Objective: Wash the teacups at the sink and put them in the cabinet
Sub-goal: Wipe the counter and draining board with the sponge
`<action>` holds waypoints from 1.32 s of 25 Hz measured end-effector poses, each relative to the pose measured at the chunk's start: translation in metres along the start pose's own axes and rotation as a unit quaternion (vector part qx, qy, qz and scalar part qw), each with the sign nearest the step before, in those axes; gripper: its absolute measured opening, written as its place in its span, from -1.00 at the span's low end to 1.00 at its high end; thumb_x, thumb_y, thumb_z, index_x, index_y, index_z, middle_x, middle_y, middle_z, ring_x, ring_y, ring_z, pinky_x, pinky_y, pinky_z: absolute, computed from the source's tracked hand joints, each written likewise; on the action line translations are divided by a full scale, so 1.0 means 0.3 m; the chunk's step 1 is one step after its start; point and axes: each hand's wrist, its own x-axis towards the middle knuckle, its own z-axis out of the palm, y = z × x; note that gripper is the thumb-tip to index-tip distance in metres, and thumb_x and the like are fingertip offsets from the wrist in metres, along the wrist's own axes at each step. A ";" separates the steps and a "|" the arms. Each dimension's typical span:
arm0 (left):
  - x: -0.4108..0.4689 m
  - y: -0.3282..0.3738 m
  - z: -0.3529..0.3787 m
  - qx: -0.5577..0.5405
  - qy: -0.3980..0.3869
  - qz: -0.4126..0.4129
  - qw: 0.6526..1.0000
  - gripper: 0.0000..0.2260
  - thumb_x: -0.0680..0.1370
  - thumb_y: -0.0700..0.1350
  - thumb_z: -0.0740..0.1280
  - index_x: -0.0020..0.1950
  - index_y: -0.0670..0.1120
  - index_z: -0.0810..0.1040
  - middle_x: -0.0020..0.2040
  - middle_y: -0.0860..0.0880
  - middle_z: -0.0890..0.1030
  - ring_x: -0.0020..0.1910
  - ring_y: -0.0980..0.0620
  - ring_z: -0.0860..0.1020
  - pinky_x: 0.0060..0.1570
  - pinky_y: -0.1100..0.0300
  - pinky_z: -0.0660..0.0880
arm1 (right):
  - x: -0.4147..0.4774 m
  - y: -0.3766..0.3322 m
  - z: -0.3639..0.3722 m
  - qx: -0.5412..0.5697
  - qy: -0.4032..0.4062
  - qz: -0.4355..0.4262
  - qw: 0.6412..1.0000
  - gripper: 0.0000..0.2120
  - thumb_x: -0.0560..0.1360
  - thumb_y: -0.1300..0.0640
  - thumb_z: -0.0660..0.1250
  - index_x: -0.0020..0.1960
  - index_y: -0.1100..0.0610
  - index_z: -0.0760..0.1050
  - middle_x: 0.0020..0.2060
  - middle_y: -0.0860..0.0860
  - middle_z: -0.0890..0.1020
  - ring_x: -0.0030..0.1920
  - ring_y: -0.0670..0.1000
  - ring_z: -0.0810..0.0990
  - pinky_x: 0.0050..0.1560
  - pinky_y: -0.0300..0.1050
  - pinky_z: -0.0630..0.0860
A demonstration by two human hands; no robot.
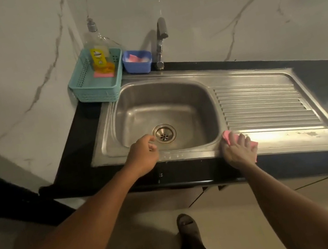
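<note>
Pressing pink cloth (227, 136) onto sink rim (196, 152), right grip (239, 151) flat; left grip (143, 153) loose, empty.

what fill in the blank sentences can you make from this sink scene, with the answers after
1. The cloth under the right hand is coloured ____.
2. The soap bottle stands in the teal basket, to the ____ of the blue tub.
3. The left hand, over the front rim of the sink, holds ____.
Missing words: pink; left; nothing.
</note>
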 end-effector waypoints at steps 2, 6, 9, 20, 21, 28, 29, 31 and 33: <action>-0.031 -0.054 -0.030 -0.003 0.010 -0.012 1.000 -0.68 0.62 -0.24 0.29 0.37 -0.09 0.48 0.15 -0.02 0.57 0.13 0.04 0.55 -0.04 0.27 0.44 | -0.066 -0.129 -0.010 0.010 -0.003 0.014 1.000 -0.40 0.68 -0.18 -0.20 0.64 0.04 -0.12 0.63 0.21 -0.05 0.61 0.28 -0.11 0.54 0.31 -0.21; -0.023 -0.082 -0.067 -0.004 0.049 -0.026 0.998 -0.65 0.59 -0.33 0.26 0.36 -0.12 0.50 0.18 -0.06 0.59 0.10 0.04 0.53 0.02 0.21 0.45 | -0.155 -0.364 0.049 -0.006 -0.012 -0.025 1.000 -0.44 0.66 -0.18 -0.15 0.57 0.03 0.11 0.58 0.23 0.14 0.58 0.30 0.04 0.55 0.35 -0.07; 0.010 -0.075 -0.072 -0.013 0.070 -0.034 0.997 -0.65 0.58 -0.36 0.24 0.34 -0.13 0.52 0.16 -0.07 0.60 0.09 0.03 0.54 -0.07 0.30 0.43 | -0.255 -0.573 0.026 -0.013 -0.077 -0.072 0.994 -0.47 0.67 -0.14 -0.11 0.53 0.09 0.23 0.51 0.26 0.28 0.54 0.29 0.16 0.54 0.33 0.03; -0.006 -0.015 -0.161 -0.061 0.192 0.018 0.979 -0.67 0.68 -0.03 0.25 0.41 -0.12 0.53 0.33 -0.07 0.57 0.27 -0.03 0.54 0.16 0.16 0.43 | -0.155 -0.718 -0.237 0.629 -0.108 -0.094 0.764 -0.58 0.70 -0.13 0.06 0.43 0.09 0.38 0.19 0.13 0.59 0.11 0.14 0.64 -0.10 -0.02 0.62; -0.017 -0.018 -0.158 -0.058 0.175 0.025 0.983 -0.66 0.68 0.00 0.24 0.41 -0.11 0.52 0.33 -0.06 0.56 0.28 -0.01 0.53 0.16 0.17 0.42 | -0.113 -0.598 -0.265 0.574 -0.024 -0.137 0.807 -0.60 0.70 -0.13 0.08 0.47 -0.03 0.36 0.24 0.01 0.57 0.12 0.03 0.63 -0.07 -0.09 0.60; -0.078 -0.091 -0.080 -0.037 0.092 0.034 0.994 -0.63 0.69 0.03 0.22 0.43 -0.13 0.48 0.35 -0.10 0.54 0.28 -0.01 0.52 0.22 0.12 0.45 | -0.020 0.012 -0.119 -0.165 0.011 -0.121 0.979 -0.51 0.59 -0.19 -0.11 0.25 0.01 0.46 0.18 0.12 0.61 0.14 0.19 0.57 0.13 0.10 0.53; -0.082 -0.097 -0.078 -0.038 0.085 0.035 0.995 -0.62 0.69 0.02 0.22 0.44 -0.13 0.47 0.35 -0.10 0.53 0.27 0.01 0.51 0.22 0.12 0.45 | -0.076 -0.033 -0.089 -0.180 0.024 -0.135 0.974 -0.55 0.64 -0.12 -0.07 0.26 0.07 0.47 0.17 0.13 0.61 0.16 0.17 0.56 0.14 0.06 0.50; -0.083 -0.106 -0.080 -0.038 0.086 0.032 0.995 -0.63 0.69 0.01 0.23 0.44 -0.13 0.47 0.35 -0.10 0.53 0.24 0.02 0.51 0.22 0.11 0.45 | -0.157 -0.162 -0.045 -0.149 0.085 -0.156 0.973 -0.64 0.68 0.00 0.02 0.27 0.12 0.49 0.16 0.12 0.61 0.18 0.14 0.54 0.16 0.01 0.44; -0.083 -0.113 -0.089 -0.040 0.089 0.032 0.995 -0.64 0.69 0.01 0.24 0.43 -0.14 0.48 0.33 -0.11 0.54 0.23 0.01 0.51 0.21 0.10 0.46 | -0.206 -0.295 -0.009 -0.102 0.090 -0.156 0.978 -0.63 0.68 -0.02 0.03 0.27 0.11 0.51 0.14 0.12 0.62 0.17 0.12 0.53 0.17 -0.01 0.44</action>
